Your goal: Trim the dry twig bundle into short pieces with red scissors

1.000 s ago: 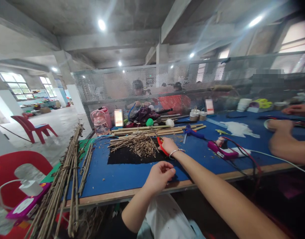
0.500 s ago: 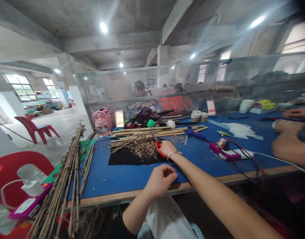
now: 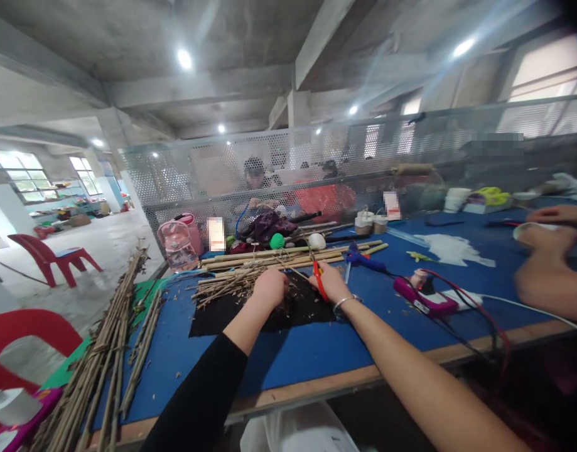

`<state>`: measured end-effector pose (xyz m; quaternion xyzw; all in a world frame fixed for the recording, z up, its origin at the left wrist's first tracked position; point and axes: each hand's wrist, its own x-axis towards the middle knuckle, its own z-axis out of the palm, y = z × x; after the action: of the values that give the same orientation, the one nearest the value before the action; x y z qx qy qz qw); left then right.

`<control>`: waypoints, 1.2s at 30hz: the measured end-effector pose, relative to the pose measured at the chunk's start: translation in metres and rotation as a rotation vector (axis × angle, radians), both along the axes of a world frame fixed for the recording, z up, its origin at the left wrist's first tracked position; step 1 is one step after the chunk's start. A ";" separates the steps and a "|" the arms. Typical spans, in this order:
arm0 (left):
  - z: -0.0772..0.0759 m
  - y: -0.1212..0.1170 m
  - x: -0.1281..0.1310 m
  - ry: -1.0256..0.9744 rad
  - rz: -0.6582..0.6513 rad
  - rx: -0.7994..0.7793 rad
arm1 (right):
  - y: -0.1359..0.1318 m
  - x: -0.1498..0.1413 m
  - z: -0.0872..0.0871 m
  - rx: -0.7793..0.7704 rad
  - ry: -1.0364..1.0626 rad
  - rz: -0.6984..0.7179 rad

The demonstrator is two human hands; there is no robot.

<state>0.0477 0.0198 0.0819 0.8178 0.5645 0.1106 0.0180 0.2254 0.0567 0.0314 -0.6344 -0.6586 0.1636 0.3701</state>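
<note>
My right hand (image 3: 333,282) grips red-handled scissors (image 3: 319,277), blades pointing up, over a black cloth (image 3: 311,307) on the blue table (image 3: 288,351). My left hand (image 3: 269,287) is closed over the heap of dry twig cuttings (image 3: 231,285) on that cloth; what its fingers pinch is hidden. Long pale sticks (image 3: 288,252) lie just beyond both hands.
A bundle of long thin sticks (image 3: 113,351) lies along the table's left edge. A purple glue gun (image 3: 422,295) with red cables sits right of my right hand, a blue tool (image 3: 363,258) behind it. Another person's arm (image 3: 547,276) rests far right. A pink bottle (image 3: 177,242) stands back left.
My left hand has left the near table edge and reached forward onto the twig heap. My right hand with the scissors has turned upright. The view has tilted a little left.
</note>
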 end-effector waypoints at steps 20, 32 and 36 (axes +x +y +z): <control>-0.024 0.010 -0.050 -1.187 0.074 -0.370 | -0.029 -0.020 0.024 -0.110 -0.272 0.385; -0.044 0.001 -0.047 -1.491 0.102 -0.537 | -0.030 -0.021 0.017 -0.076 -0.357 0.587; -0.043 -0.002 -0.046 -1.443 0.133 -0.583 | -0.034 -0.023 0.015 -0.111 -0.346 0.556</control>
<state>0.0016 0.0176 0.0388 0.4702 0.4672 0.4631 0.5884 0.2022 0.0231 0.0464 -0.4677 -0.8498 0.1840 0.1588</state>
